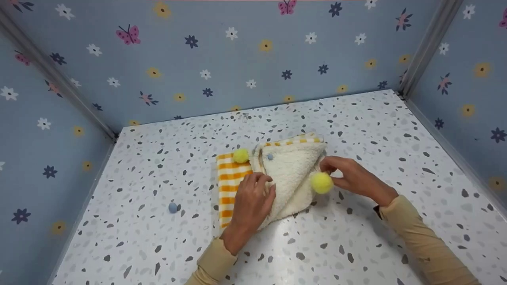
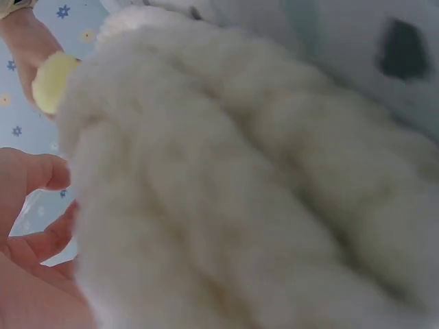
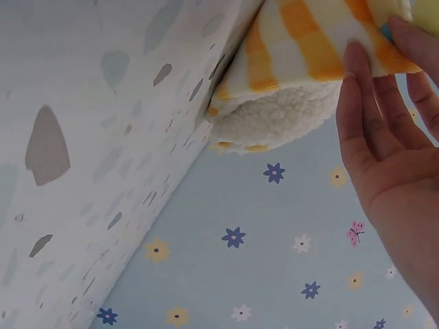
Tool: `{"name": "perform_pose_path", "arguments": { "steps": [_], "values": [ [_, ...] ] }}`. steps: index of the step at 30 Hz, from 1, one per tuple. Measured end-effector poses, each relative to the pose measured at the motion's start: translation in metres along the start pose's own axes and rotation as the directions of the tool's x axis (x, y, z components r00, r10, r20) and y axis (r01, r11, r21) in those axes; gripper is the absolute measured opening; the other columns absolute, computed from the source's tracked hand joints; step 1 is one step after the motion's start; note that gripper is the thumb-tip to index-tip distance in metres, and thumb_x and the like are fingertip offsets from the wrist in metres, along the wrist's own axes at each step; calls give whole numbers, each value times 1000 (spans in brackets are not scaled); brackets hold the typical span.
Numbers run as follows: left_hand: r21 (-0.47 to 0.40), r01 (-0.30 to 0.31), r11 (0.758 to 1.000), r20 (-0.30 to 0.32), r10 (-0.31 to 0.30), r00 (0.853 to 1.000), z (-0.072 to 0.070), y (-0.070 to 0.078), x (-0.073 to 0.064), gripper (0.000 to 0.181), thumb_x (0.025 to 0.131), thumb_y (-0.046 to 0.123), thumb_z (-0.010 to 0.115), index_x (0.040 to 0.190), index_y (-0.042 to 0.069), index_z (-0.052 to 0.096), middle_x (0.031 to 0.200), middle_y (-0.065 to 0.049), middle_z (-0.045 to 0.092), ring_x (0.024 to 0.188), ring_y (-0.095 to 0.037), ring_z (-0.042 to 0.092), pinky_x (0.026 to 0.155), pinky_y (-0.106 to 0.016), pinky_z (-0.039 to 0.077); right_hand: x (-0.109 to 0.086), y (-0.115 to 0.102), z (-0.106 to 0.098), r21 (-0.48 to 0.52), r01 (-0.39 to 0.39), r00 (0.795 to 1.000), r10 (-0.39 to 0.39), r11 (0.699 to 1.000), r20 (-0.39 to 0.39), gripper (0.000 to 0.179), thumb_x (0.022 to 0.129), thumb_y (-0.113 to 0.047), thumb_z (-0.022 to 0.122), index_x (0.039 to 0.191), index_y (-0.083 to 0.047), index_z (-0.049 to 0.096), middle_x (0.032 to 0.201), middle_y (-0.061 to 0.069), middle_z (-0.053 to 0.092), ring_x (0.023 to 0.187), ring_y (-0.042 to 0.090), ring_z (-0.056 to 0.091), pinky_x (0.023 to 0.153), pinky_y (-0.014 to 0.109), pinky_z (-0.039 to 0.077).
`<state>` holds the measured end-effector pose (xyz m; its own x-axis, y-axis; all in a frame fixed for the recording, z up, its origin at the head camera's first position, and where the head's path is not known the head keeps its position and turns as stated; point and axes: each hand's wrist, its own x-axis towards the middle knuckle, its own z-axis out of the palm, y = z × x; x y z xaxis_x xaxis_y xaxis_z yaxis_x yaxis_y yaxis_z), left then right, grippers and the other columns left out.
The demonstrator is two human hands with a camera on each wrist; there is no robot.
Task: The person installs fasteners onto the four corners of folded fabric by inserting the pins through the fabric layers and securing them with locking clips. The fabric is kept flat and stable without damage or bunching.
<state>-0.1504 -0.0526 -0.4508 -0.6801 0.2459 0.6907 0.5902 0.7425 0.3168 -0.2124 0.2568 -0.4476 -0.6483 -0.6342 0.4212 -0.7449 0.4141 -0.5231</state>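
A fleece-lined cloth (image 1: 295, 164) lies partly folded on the table, cream fleece showing on top and yellow-and-white check at its left and far edges. My left hand (image 1: 253, 202) rests on its near left part, with bent fingers touching the fleece; the left wrist view shows the thumb and fingers spread apart. On the right side, my right hand (image 1: 352, 176) pinches the cloth's edge beside a yellow pom-pom (image 1: 321, 183). The right wrist view shows checked fabric (image 3: 302, 41) at those fingertips. Another yellow pom-pom (image 1: 240, 155) sits at the far left corner.
A small blue ball (image 1: 172, 207) lies on the speckled white table (image 1: 138, 170), left of the cloth. A small blue round piece (image 1: 270, 157) is on the fleece. Flower-printed blue panels (image 1: 245, 51) enclose the table at the back and both sides.
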Motion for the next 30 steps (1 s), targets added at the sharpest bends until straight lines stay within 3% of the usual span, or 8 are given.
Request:
{"name": "perform_pose_path", "arguments": {
  "steps": [7,12,17,20,22,24,27,30],
  "values": [
    [110,76,991,-49,-70,996,-15,-33,-10,12,91,9,78,99,4,70,97,-12,62,90,-30,62,75,-43,53,-1,1,-2,24,-23,1000,23,999,20,27,87,2,79,105,-10,63,99,-4,65,92,11,64,79,41,58],
    [216,171,961,-57,-162,985,-27,-59,-23,15,90,6,76,102,-1,69,98,-18,63,87,-35,60,73,-47,51,-2,1,-5,36,-42,998,41,998,49,27,87,3,79,105,-11,63,100,-4,65,94,11,64,80,40,58],
    [328,284,901,-33,-290,957,-42,-77,-33,23,92,7,73,109,-7,67,104,-26,61,93,-42,57,79,-53,50,-1,0,-7,40,-64,995,61,997,81,28,87,6,78,105,-10,62,100,-4,65,95,12,65,82,39,58],
    [383,356,852,-5,-384,923,-53,-85,-36,30,94,8,72,114,-12,64,110,-31,59,99,-47,54,84,-57,47,0,-2,-8,43,-91,991,86,995,99,28,88,6,77,104,-11,63,100,-4,65,95,12,65,83,39,57],
    [426,408,808,34,-464,885,-59,-90,-37,35,95,8,70,118,-17,61,115,-35,56,105,-51,53,87,-60,45,0,-2,-8,44,-109,989,103,993,108,28,88,5,77,104,-12,63,99,-5,65,96,11,65,83,39,57],
    [488,447,750,91,-553,828,-64,-94,-38,41,96,9,67,124,-20,57,120,-39,54,109,-54,51,89,-63,44,0,-2,-7,41,-118,987,113,992,114,28,88,6,77,104,-12,63,99,-5,65,96,11,65,84,39,57],
    [561,499,660,190,-690,699,-70,-99,-39,50,99,10,60,134,-23,48,131,-46,45,121,-63,44,95,-70,42,-1,-2,-7,33,-128,985,123,991,121,28,87,6,77,103,-12,63,99,-5,65,96,11,65,84,38,57],
    [596,539,595,266,-780,567,-73,-104,-40,53,102,8,51,140,-26,38,139,-53,32,126,-71,36,96,-77,39,-2,-1,-7,30,-131,984,127,991,128,27,88,5,77,103,-12,63,99,-5,65,96,11,65,84,38,57]
  ]
}}
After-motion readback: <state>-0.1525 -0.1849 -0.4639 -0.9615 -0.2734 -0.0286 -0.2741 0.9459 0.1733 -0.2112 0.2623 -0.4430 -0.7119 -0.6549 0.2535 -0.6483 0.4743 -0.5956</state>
